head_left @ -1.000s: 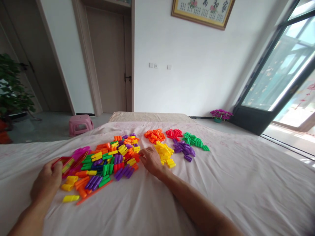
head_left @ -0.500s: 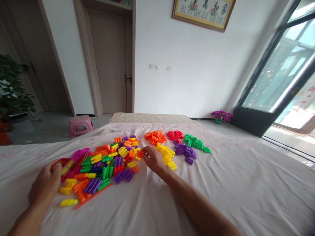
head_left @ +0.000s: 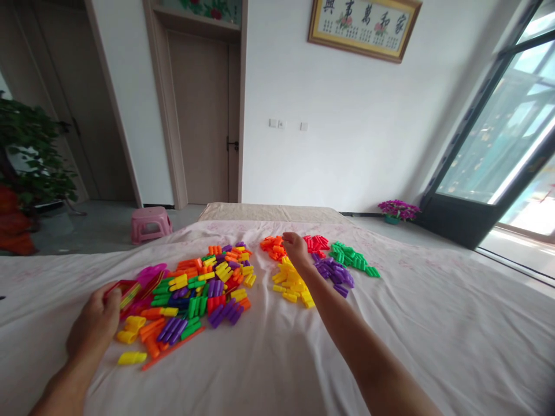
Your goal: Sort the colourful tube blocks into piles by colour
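Observation:
My left hand [head_left: 96,315] is closed around the edge of a stack of red and yellow plastic pieces [head_left: 125,293], beside a magenta plastic piece [head_left: 151,271]. A mixed heap of plastic building tubes [head_left: 195,297] in orange, yellow, green, purple and red spreads to its right. My right hand [head_left: 297,247] reaches over the right edge of the orange tube pile [head_left: 273,247], fingers drawn together. What lies in those fingers, if anything, is hidden. Around it are a yellow pile [head_left: 291,283], a red pile [head_left: 316,243], a purple pile [head_left: 333,271] and a green pile [head_left: 350,256].
A pale patterned cloth [head_left: 277,358] covers the surface. Beyond it stand a pink stool [head_left: 151,224], a leafy plant [head_left: 34,153] and a pot of magenta flowers [head_left: 396,210]. A framed picture [head_left: 364,26] hangs on the white wall.
My right hand has moved away from the mixed heap, up and right to the orange pile. The orange tube seen in its fingers before no longer shows there. My left hand keeps its hold.

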Demonstrator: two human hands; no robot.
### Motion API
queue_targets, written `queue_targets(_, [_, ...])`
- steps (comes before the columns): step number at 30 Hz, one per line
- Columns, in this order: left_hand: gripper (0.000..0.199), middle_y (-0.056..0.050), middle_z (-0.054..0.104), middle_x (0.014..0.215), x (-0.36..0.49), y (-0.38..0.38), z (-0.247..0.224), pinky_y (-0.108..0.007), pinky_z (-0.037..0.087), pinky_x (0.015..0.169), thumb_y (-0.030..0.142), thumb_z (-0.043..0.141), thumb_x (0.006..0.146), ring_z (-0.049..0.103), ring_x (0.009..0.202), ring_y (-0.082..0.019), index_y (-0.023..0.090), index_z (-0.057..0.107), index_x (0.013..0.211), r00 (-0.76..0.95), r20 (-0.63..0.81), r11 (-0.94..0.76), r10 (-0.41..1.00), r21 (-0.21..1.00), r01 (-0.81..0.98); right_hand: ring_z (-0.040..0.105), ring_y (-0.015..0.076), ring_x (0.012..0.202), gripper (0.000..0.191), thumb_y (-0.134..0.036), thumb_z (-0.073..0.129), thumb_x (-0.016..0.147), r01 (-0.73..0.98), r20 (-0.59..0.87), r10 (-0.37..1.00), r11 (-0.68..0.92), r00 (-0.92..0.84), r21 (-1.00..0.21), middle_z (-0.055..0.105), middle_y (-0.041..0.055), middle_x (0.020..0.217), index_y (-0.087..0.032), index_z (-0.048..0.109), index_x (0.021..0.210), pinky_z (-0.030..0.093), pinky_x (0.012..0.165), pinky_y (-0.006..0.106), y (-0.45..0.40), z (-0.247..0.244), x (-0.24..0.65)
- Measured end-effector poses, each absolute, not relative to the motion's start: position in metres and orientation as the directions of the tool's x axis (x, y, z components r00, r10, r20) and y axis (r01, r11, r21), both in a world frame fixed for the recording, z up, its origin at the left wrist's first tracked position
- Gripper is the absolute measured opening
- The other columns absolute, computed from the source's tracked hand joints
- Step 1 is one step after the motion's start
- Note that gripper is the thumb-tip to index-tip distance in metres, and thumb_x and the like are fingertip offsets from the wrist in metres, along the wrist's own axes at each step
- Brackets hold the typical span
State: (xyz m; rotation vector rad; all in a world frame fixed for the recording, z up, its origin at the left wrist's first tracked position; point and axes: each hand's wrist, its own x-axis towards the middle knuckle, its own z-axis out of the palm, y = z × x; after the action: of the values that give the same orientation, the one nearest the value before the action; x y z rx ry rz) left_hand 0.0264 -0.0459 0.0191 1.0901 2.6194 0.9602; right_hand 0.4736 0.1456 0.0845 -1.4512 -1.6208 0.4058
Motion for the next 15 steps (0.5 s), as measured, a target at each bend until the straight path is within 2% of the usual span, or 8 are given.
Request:
queue_targets(4, [0.069,-0.017,0.061,0.131,0.026,-0.047,0.019,-0.043,0.049,0.084,0.063,0.02,0.09,0.063,0.105,-0.036,0.021,0.049,0.136,-0.724,0.108,0.517,0.681,0.63,0.58,0.068,0.0165,0.086,0.025,-0.016,0.051,0.084,0.73,0.396,0.903,0.383,-0.167,-0.566,0.075,0.0029,0.094,-0.02,0.073,0.097,0.049,0.077,0.025,0.103,0.071,0.453])
queue_targets(7, [0.067,-0.016,0.061,0.132,0.024,-0.047,0.017,-0.042,0.048,0.085,0.062,0.021,0.091,0.062,0.108,-0.035,0.022,0.048,0.137,-0.72,0.11,0.508,0.685,0.637,0.58,0.066,0.0193,0.091,0.021,-0.026,0.057,0.087,0.784,0.37,0.865,0.477,-0.339,-0.396,0.074,0.0044,0.099,-0.023,0.072,0.101,0.047,0.078,0.028,0.069,0.066,0.434])
queue_targets(10, [0.068,-0.017,0.061,0.13,0.023,-0.047,0.016,-0.042,0.048,0.085,0.063,0.019,0.091,0.063,0.106,-0.035,0.021,0.048,0.137,-0.716,0.112,0.507,0.69,0.631,0.587,0.063,0.0245,0.099,0.025,-0.038,0.064,0.085,0.831,0.326,0.852,0.496,-0.41,-0.251,0.073,0.0075,0.098,-0.023,0.071,0.104,0.044,0.085,0.034,0.051,0.059,0.418])
queue_targets(12, [0.069,-0.017,0.062,0.129,0.024,-0.047,0.017,-0.042,0.049,0.084,0.063,0.019,0.09,0.063,0.104,-0.035,0.021,0.048,0.137,-0.715,0.114,0.51,0.69,0.623,0.592,0.062,0.0255,0.101,0.03,-0.04,0.068,0.082,0.843,0.3,0.852,0.497,-0.429,-0.204,0.073,0.0085,0.097,-0.022,0.069,0.107,0.042,0.088,0.036,0.048,0.052,0.411])
queue_targets(15, [0.07,-0.017,0.063,0.128,0.026,-0.047,0.019,-0.043,0.049,0.083,0.064,0.019,0.09,0.064,0.102,-0.035,0.022,0.048,0.137,-0.726,0.102,0.537,0.68,0.606,0.587,0.061,0.0242,0.101,0.029,-0.035,0.068,0.081,0.837,0.288,0.848,0.509,-0.445,-0.204,0.072,0.0077,0.099,-0.021,0.067,0.106,0.041,0.089,0.035,0.049,0.043,0.407])
